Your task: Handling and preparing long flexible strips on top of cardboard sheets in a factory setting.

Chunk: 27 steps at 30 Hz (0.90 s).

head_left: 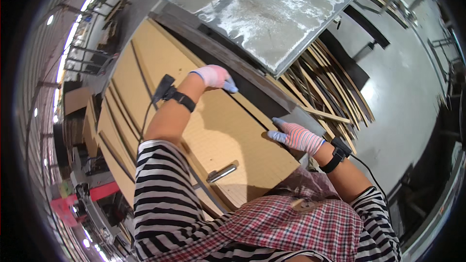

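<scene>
A large stack of tan boards [228,136] lies before me. Along its far edge runs a narrow board strip [257,113], set off from the wider panel by a dark gap. My left hand [213,76], in a pale pink glove with blue fingertips, bends its fingers over this strip. Farther right, my right hand [300,137], in a striped pink glove with blue fingertips, has its thumb and fingers on either side of the strip near its end. A silver, dark-ended metal tool [222,172], perhaps a utility knife, lies on the panel nearer me.
Beyond the boards stands a large grey table [272,14] with white smears. Many loose narrow strips [335,87] lie on the floor under its right side. Red and dark machinery [87,196] is at the left. Dark straps and cabled devices sit on both forearms.
</scene>
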Each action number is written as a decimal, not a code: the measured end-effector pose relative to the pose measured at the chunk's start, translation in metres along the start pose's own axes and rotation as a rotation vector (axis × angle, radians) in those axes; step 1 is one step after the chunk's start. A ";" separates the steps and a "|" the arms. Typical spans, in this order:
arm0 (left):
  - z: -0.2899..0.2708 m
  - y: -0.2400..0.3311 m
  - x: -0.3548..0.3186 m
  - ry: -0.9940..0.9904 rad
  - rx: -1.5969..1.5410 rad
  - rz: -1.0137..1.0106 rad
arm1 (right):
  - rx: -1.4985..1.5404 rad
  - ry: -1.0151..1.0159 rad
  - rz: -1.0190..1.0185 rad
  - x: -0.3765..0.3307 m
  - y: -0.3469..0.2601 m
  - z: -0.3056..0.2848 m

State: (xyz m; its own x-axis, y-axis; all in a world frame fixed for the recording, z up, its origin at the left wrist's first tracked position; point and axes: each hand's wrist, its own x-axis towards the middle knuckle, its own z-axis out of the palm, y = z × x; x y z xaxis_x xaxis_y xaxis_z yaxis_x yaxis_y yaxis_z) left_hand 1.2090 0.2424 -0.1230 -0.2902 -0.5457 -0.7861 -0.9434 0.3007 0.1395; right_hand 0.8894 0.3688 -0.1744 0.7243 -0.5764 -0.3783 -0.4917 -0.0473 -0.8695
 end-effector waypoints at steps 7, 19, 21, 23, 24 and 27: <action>0.014 0.057 0.002 0.052 0.095 0.370 | 0.141 0.071 0.033 -0.039 0.019 0.024; 0.005 0.116 -0.001 0.175 0.418 -0.057 | -0.161 0.398 -0.118 -0.001 -0.002 -0.069; 0.004 0.135 -0.009 0.253 0.521 -0.214 | -0.225 0.360 -0.066 0.011 0.008 -0.071; 0.001 0.151 -0.020 0.350 0.502 -0.385 | -0.228 0.337 -0.081 0.022 0.012 -0.066; -0.003 0.159 -0.029 0.381 0.464 -0.516 | -0.206 0.366 -0.183 0.021 0.013 -0.063; -0.007 0.166 -0.046 0.384 0.222 -0.632 | -0.146 0.171 -0.208 0.019 0.015 -0.052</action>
State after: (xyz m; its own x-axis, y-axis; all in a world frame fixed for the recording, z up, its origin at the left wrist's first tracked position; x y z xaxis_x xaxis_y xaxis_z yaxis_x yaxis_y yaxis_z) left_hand 1.0649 0.3118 -0.0592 0.2194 -0.8868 -0.4069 -0.9059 -0.0302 -0.4225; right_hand 0.8703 0.3147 -0.1779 0.7311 -0.6704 -0.1268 -0.4141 -0.2884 -0.8633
